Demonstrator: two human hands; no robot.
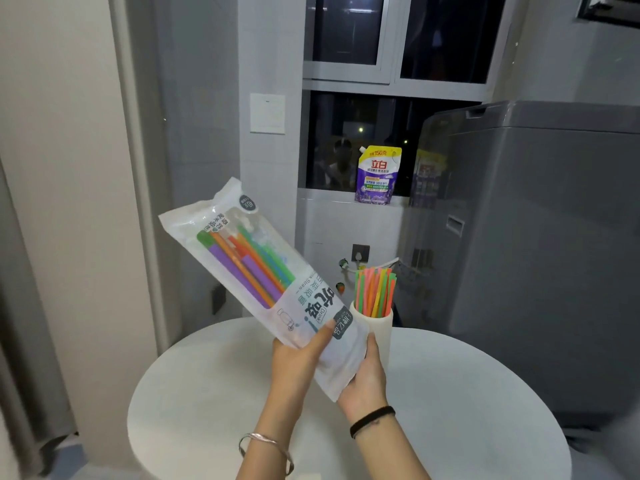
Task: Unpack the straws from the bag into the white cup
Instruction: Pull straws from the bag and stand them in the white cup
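Straws [242, 268] (purple, orange, green, red) show thru the clear window of the bag [311, 317]. Bag is held up over the round white surface [467, 393], tilted w/ top end high to the left & bottom end low, just in front of the white cup [381, 327]. L hand [298, 358] grip: thumb pressed across the bag's printed front, fingers hidden behind it. R hand [367, 372] grip: closed on the bag's bottom end, thumb up along its right edge. Bag text is upside down from here. Dark round badge [248, 203] reads "40支", there's a Latin line ending "Straw", & big Chinese chars lower down I can't read for sure. Cup stands upright on the surface, partly hidden by the bag, w/ a bunch of thinner straws [375, 291] in it, green/orange/pink/yellow. On the window ledge [332, 197] behind is a purple pouch [378, 174] marked "立白", w/ "150克" on its yellow top. Grey washer [536, 220] at right.
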